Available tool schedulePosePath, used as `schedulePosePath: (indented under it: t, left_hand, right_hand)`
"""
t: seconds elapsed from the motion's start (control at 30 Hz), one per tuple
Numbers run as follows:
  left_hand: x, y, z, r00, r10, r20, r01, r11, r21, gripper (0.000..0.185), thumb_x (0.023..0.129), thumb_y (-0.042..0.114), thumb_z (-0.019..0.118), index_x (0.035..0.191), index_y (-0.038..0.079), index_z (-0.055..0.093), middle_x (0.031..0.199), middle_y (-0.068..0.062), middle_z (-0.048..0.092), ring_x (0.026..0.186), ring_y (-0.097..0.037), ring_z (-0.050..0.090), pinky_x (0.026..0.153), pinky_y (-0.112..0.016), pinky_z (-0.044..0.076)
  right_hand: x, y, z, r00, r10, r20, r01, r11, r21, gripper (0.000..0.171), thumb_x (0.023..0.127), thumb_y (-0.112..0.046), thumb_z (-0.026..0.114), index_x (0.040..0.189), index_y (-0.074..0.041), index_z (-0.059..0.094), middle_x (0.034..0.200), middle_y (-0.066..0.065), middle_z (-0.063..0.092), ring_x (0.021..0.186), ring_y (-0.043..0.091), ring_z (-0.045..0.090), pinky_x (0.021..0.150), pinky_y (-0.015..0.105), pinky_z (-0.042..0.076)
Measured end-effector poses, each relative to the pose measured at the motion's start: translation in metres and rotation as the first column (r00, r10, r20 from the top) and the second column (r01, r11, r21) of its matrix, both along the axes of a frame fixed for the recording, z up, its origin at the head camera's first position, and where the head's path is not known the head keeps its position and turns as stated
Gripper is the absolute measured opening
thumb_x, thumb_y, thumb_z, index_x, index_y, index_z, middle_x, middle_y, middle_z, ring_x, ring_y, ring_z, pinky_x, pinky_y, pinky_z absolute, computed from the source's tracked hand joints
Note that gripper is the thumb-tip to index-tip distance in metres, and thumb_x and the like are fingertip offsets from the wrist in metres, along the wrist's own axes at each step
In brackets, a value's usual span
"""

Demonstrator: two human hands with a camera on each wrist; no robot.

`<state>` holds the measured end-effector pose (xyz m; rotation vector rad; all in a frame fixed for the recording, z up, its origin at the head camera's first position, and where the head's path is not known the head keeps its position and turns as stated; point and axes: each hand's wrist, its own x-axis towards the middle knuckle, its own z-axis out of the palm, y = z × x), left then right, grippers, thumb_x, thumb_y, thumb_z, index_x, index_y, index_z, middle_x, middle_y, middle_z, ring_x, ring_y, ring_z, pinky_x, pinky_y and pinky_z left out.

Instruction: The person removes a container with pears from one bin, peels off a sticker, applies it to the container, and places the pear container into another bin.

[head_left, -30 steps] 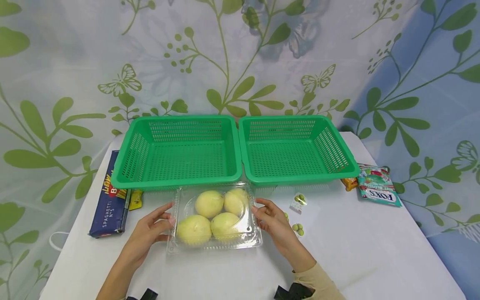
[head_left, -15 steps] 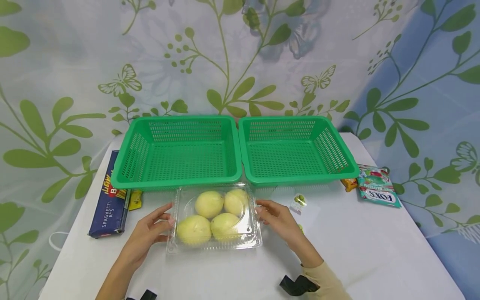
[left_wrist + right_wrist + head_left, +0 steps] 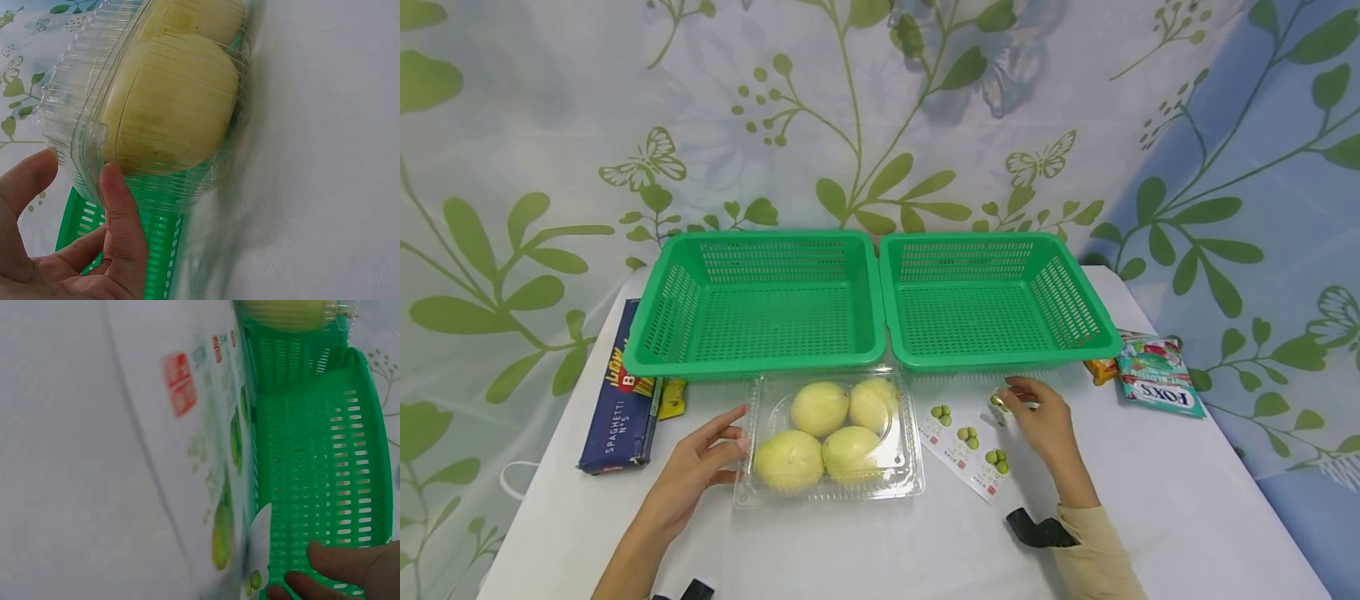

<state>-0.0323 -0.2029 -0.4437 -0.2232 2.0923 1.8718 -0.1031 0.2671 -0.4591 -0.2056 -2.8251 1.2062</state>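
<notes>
A clear plastic clamshell (image 3: 831,433) with several pale yellow fruits lies on the white table (image 3: 865,542), just in front of two green baskets. My left hand (image 3: 733,433) rests against its left side, thumb and fingers spread along the wall; the left wrist view shows the fingertips (image 3: 112,178) on the clamshell (image 3: 156,106). My right hand (image 3: 1011,398) is off the box. Its loosely curved fingers touch the far end of a strip of white sachets (image 3: 966,437) printed with green olives. In the right wrist view the fingers (image 3: 350,569) show beside the blurred strip (image 3: 212,456).
The left basket (image 3: 752,365) and right basket (image 3: 1000,357) stand side by side, both empty. A blue spaghetti box (image 3: 621,392) lies at the left edge. A Fox's sweets bag (image 3: 1153,379) lies at the right. A leaf-patterned curtain hangs behind the table.
My right hand left the clamshell's right side and moved right and away, to the sachet strip, uncovering more sachets. The left hand and the clamshell stayed put.
</notes>
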Motion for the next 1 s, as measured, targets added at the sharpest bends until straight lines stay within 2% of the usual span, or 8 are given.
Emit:
schedulePosePath:
  t: [0.23, 0.5, 0.8, 1.0]
  left_hand:
    - [0.000, 0.000, 0.001, 1.000, 0.000, 0.006, 0.000, 1.000, -0.003, 0.062, 0.100, 0.022, 0.061, 0.156, 0.011, 0.036, 0.114, 0.000, 0.050, 0.089, -0.005, 0.061, 0.078, -0.030, 0.059]
    - [0.000, 0.000, 0.000, 1.000, 0.002, 0.013, -0.002, 1.000, -0.009, 0.062, 0.100, 0.022, 0.061, 0.156, 0.011, 0.036, 0.114, 0.000, 0.050, 0.090, -0.005, 0.061, 0.077, -0.030, 0.059]
    - [0.000, 0.000, 0.000, 1.000, 0.003, 0.019, -0.003, 1.000, -0.011, 0.062, 0.100, 0.022, 0.061, 0.156, 0.011, 0.036, 0.113, 0.001, 0.051, 0.090, -0.005, 0.061, 0.078, -0.030, 0.059]
    - [0.000, 0.000, 0.001, 1.000, 0.001, 0.014, -0.001, 1.000, -0.011, 0.062, 0.100, 0.022, 0.061, 0.156, 0.011, 0.036, 0.113, 0.000, 0.051, 0.090, -0.005, 0.061, 0.077, -0.030, 0.059]
  right_hand:
    - [-0.002, 0.007, -0.006, 0.995, 0.022, 0.098, -0.020, 0.999, -0.030, 0.048, 0.100, -0.034, 0.062, 0.136, -0.003, 0.059, 0.127, 0.024, 0.064, 0.120, 0.037, 0.057, 0.096, 0.052, 0.049]
    - [-0.005, 0.008, -0.011, 0.994, -0.001, 0.105, 0.006, 0.999, -0.046, 0.046, 0.101, -0.030, 0.061, 0.136, -0.001, 0.059, 0.129, 0.024, 0.061, 0.119, 0.037, 0.056, 0.095, 0.051, 0.047]
    - [-0.006, 0.010, -0.013, 0.995, -0.035, 0.095, 0.037, 0.999, -0.018, 0.039, 0.101, -0.028, 0.060, 0.131, -0.005, 0.065, 0.129, 0.021, 0.065, 0.116, 0.035, 0.060, 0.084, 0.036, 0.048]
    - [-0.005, 0.011, -0.013, 0.996, -0.038, 0.083, 0.039, 0.999, -0.009, 0.038, 0.101, -0.028, 0.060, 0.130, -0.005, 0.066, 0.127, 0.021, 0.066, 0.115, 0.035, 0.061, 0.086, 0.038, 0.048]
